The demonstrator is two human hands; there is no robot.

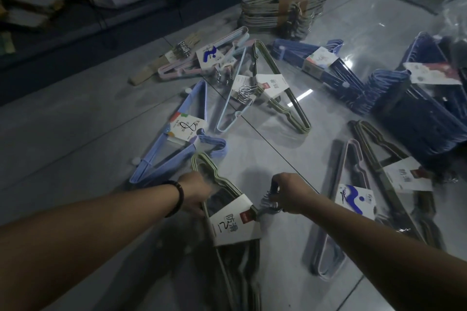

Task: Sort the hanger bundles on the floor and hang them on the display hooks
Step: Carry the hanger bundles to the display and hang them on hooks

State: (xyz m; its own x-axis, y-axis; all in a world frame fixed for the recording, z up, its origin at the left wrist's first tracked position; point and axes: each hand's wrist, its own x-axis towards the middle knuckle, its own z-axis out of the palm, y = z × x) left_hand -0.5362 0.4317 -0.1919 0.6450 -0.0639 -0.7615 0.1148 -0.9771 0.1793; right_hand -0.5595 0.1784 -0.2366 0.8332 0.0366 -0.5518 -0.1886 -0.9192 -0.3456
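Fingers (275,186) of left hand (195,193) and right hand (290,192) grip green bundle (235,227) on glossy tiles (88,134).

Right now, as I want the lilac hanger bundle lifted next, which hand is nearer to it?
Left. The left hand grips the shoulder of the green hanger bundle just beside the lilac hanger bundle; the right hand grips the hooks farther right.

Both hands held a green hanger bundle (227,209) on the tiled floor (75,134): the left hand (195,193) gripped its frame, the right hand (290,193) its metal hooks (269,203). Other bundles lay scattered beyond.
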